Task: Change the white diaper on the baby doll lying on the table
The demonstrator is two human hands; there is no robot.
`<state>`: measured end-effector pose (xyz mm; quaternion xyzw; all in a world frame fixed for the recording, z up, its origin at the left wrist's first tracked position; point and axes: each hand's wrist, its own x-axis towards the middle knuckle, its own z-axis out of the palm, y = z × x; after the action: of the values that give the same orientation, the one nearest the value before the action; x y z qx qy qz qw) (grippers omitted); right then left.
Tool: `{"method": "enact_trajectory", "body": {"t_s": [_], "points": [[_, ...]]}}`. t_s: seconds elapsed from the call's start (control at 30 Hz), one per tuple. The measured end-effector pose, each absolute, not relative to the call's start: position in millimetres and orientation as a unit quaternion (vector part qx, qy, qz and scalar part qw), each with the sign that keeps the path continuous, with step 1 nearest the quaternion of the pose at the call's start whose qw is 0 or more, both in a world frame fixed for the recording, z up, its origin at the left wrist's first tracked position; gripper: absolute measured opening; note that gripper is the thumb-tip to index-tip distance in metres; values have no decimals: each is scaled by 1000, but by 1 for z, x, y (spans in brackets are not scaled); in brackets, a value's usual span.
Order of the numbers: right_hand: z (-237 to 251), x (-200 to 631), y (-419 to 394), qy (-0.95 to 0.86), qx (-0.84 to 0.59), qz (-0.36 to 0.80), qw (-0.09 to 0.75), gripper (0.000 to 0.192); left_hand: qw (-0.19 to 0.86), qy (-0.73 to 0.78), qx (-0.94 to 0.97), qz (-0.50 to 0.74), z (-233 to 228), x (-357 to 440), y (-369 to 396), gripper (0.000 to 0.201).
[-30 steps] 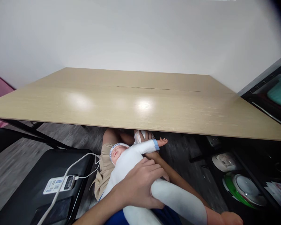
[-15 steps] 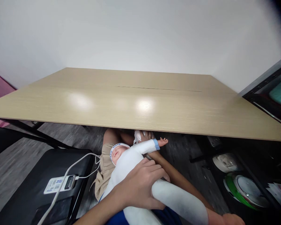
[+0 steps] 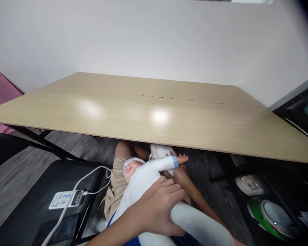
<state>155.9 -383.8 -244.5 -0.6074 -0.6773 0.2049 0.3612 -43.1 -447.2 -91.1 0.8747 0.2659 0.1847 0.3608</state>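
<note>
A baby doll (image 3: 141, 177) in a white suit and a white cap with blue trim lies on my lap, below the front edge of the wooden table (image 3: 154, 112). My left hand (image 3: 156, 205) is closed over its belly and upper leg. My right hand (image 3: 181, 176) reaches in under the doll's outstretched arm, which has a blue cuff, and the arm partly hides the hand. A bunched white cloth (image 3: 157, 150) sits just beyond, under the table's edge. I cannot tell whether my right fingers grip anything.
A black seat at my left carries a labelled device (image 3: 64, 199) with a white cable (image 3: 87, 177) plugged in. At the right a dark shelf holds bowls and a green-rimmed plate (image 3: 267, 212). A pink surface (image 3: 0, 92) lies far left. A white wall rises behind the table.
My right hand has drawn back from the white cloth at the table's edge to under the doll's arm. The view has shifted slightly. My left hand keeps its hold.
</note>
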Motion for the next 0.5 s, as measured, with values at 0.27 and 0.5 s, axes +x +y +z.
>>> {"method": "enact_trajectory", "body": {"t_s": [0.27,0.5], "points": [[-186,203,-449,-657,-638,-18,401,36,327,272,888,177,-95,-40,-450,64],[-153,164,-406,-803,-445,-141,370,42,323,260,892,178,-94,-43,-452,66]]}}
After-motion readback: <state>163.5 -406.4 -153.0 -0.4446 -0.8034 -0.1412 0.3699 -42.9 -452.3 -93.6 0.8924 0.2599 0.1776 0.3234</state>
